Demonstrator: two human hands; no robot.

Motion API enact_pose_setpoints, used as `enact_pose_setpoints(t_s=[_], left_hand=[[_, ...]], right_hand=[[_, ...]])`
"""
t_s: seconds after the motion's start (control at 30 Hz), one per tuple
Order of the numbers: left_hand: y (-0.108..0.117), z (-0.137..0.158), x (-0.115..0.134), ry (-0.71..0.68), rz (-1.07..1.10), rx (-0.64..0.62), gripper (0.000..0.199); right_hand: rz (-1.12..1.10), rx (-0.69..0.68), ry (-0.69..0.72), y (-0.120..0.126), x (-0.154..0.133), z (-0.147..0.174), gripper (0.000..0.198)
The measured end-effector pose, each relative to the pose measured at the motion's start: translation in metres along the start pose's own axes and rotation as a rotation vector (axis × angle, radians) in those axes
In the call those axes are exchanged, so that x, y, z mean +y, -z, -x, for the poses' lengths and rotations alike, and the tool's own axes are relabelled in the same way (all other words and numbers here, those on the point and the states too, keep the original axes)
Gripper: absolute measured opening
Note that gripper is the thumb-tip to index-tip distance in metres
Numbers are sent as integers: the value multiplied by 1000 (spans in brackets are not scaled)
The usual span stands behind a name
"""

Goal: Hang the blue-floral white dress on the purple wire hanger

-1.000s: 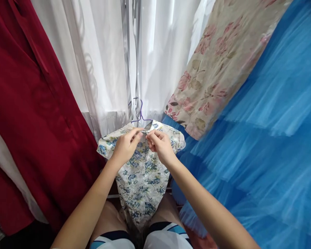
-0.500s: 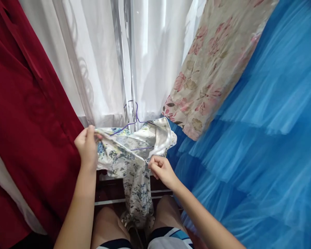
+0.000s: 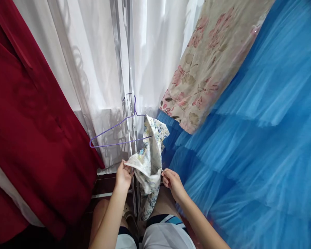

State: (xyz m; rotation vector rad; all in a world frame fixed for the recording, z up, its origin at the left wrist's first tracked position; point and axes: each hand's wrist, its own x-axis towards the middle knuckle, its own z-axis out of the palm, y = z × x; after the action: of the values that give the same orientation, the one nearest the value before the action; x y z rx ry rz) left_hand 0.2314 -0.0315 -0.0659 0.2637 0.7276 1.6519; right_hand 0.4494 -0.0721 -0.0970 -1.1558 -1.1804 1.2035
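Note:
A white floral garment [image 3: 149, 181] with blue and yellow print hangs by one side from the right arm of a purple hanger [image 3: 111, 128]. The hanger's left arm is bare, and its hook is up at a metal rack pole. My left hand [image 3: 123, 175] is closed, pinching the garment's white-edged opening to the left of the pole. On the other side, my right hand [image 3: 171, 180] pinches the garment's right edge. The cloth's lower part dangles between my knees. Whether the garment is a dress or a top, I cannot tell.
Dark red cloth [image 3: 41, 131] hangs on the left. White curtains [image 3: 98, 62] cover the back behind a metal pole [image 3: 122, 52]. On the right hang a beige floral garment [image 3: 194, 83] and a layered blue tulle skirt [image 3: 243, 155].
The garment's left side has come off the hanger's left arm. My left hand has moved right and down with the edge; my right hand has shifted slightly right and down.

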Motion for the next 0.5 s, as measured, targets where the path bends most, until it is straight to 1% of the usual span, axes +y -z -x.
enact_pose_setpoints(t_s=[0.07, 0.1, 0.23, 0.33, 0.4, 0.43, 0.47, 0.5], left_hand=[[-2, 12, -12, 68, -11, -23, 27], [-4, 18, -16, 80, -19, -43, 29], [-11, 42, -25, 16, -98, -139, 36], [-10, 64, -36, 37, -161, -168, 35], [-8, 79, -45, 46, -196, -187, 34], [-7, 88, -50, 35, -227, -200, 34], [-7, 97, -54, 26, -274, -230, 35], [-8, 107, -58, 26, -339, -286, 37]], right_hand=[[96, 6, -15, 12, 14, -1, 26], [154, 11, -22, 17, 20, -2, 25], [341, 76, -38, 36, 40, -12, 20], [431, 130, -31, 42, 40, -14, 15], [454, 144, 22, 39, 32, -6, 14], [435, 109, 44, 36, 27, 0, 17], [388, 41, 37, 31, 21, 8, 25], [312, -58, -10, 25, 16, 16, 36]])
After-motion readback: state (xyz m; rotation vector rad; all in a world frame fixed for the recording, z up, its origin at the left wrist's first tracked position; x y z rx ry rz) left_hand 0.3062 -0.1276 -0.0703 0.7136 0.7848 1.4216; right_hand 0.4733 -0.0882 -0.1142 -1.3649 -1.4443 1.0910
